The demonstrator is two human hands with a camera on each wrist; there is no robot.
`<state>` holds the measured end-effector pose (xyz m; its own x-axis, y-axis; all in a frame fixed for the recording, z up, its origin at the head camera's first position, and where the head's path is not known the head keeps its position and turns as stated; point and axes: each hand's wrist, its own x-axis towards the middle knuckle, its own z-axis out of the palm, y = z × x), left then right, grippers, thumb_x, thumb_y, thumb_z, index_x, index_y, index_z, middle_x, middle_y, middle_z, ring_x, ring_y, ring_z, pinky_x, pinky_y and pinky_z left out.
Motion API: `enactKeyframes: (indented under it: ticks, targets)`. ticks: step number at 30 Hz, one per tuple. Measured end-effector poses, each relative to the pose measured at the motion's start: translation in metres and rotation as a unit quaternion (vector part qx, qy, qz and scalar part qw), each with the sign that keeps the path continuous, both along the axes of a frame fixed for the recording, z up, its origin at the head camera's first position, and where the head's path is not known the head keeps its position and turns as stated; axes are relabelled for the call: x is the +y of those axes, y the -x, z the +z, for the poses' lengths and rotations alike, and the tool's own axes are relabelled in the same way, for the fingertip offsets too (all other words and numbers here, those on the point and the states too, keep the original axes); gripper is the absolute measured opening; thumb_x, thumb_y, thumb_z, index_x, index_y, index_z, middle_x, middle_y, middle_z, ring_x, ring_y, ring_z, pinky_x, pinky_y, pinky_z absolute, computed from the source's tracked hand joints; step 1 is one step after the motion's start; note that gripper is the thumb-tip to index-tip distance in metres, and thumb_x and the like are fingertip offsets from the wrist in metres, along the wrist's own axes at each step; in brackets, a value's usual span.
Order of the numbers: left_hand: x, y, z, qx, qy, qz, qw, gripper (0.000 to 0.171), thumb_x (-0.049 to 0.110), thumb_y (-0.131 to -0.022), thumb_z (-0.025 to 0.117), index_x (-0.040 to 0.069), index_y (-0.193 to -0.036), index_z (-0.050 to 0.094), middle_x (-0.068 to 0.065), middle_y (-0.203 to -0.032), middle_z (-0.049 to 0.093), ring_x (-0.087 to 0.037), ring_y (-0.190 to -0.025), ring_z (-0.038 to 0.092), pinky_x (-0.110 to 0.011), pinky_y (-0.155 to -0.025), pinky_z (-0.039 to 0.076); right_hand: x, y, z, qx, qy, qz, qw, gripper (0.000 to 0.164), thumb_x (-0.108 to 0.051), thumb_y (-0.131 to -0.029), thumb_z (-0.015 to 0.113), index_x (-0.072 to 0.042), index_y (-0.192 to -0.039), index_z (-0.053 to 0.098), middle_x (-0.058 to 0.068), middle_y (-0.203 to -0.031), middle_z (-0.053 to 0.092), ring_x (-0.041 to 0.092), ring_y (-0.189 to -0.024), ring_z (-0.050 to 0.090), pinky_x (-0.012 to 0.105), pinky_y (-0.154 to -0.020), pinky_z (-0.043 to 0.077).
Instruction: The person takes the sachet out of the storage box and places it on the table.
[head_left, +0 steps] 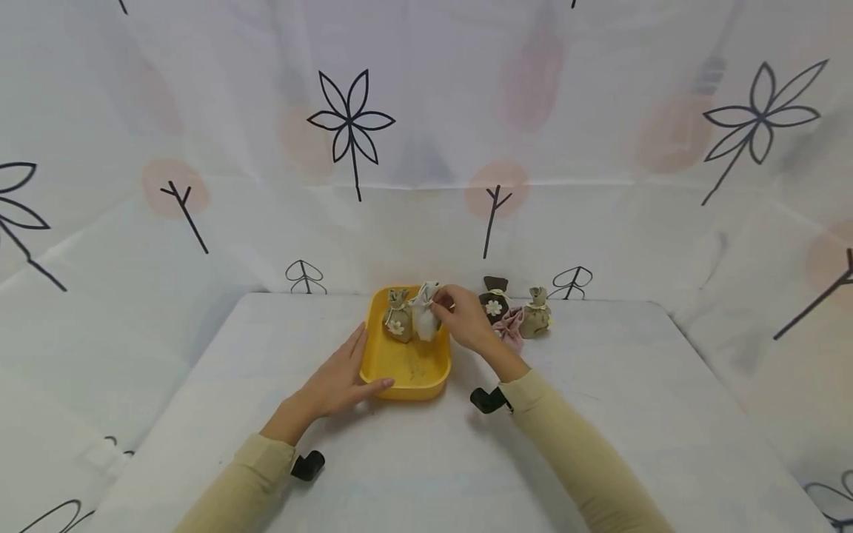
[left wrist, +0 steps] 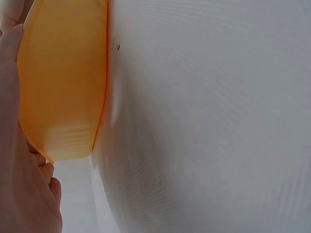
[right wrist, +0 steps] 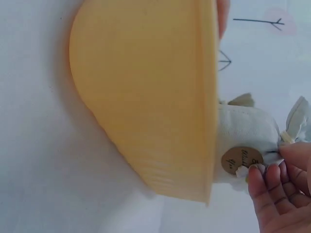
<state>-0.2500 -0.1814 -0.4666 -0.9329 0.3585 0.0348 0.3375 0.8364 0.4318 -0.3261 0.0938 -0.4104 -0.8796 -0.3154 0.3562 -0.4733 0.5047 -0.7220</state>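
A white drawstring pouch [head_left: 425, 314] stands partly in the yellow plastic tray [head_left: 403, 386], its tied neck pinched between my right hand's [head_left: 461, 314] thumb and fingers. In the right wrist view a round brown tag [right wrist: 242, 161] shows on the pouch, which rises above the tray's rim. Beside it in the tray, on the left, sits an olive-brown pouch [head_left: 398, 317] with a white flower. My left hand [head_left: 338, 376] rests against the tray, fingers straight along the left side and thumb at the front rim.
Right of the tray stand a dark brown pouch [head_left: 494, 297] with a white flower, a pink pouch [head_left: 509, 327] and another olive-brown pouch [head_left: 535, 314]. The white table [head_left: 373, 474] ends at a printed white curtain [head_left: 426, 229] behind them.
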Motion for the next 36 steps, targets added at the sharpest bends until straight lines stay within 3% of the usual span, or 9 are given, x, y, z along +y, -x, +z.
enactKeyframes:
  ticks: [5, 18, 25, 36]
  targets:
    - [-0.001, 0.000, -0.001, 0.000, 0.001, -0.001, 1.0000, 0.121, 0.087, -0.086, 0.045, 0.008, -0.165, -0.001, -0.008, -0.172, -0.001, -0.030, -0.157, 0.013, -0.047, -0.126, 0.020, 0.005, -0.008, 0.003, 0.016, 0.016, 0.006, 1.000, 0.008, -0.005, -0.099, 0.066, 0.000, -0.104, 0.067, 0.010, -0.097, 0.068, 0.022, -0.090, 0.064, 0.038, -0.082, 0.060]
    - [-0.003, -0.001, -0.004, 0.004, 0.004, 0.001, 1.0000, 0.119, 0.085, -0.087, 0.045, 0.008, -0.165, -0.002, -0.007, -0.172, -0.002, -0.028, -0.158, 0.011, -0.046, -0.126, 0.019, 0.032, -0.038, 0.017, 0.000, 0.022, 0.014, 1.000, 0.007, -0.008, -0.100, 0.067, -0.004, -0.105, 0.067, 0.008, -0.098, 0.068, 0.023, -0.084, 0.066, 0.029, -0.071, 0.057]
    - [-0.001, 0.000, -0.005, 0.006, -0.001, 0.002, 1.0000, 0.119, 0.085, -0.088, 0.046, 0.010, -0.165, -0.004, -0.007, -0.172, -0.002, -0.028, -0.158, 0.011, -0.047, -0.126, 0.020, 0.060, -0.054, 0.027, 0.012, 0.003, -0.016, 1.000, 0.007, -0.008, -0.099, 0.067, -0.004, -0.105, 0.068, 0.007, -0.098, 0.067, 0.021, -0.089, 0.064, 0.034, -0.081, 0.058]
    - [0.001, 0.001, -0.002, 0.002, -0.009, 0.003, 1.0000, 0.118, 0.082, -0.088, 0.050, 0.010, -0.165, -0.004, -0.006, -0.172, -0.001, -0.027, -0.158, 0.011, -0.047, -0.126, 0.019, 0.111, -0.069, 0.035, 0.035, -0.002, -0.048, 0.998, 0.010, -0.004, -0.099, 0.066, 0.001, -0.108, 0.066, 0.013, -0.101, 0.068, 0.025, -0.094, 0.066, 0.018, -0.078, 0.055]
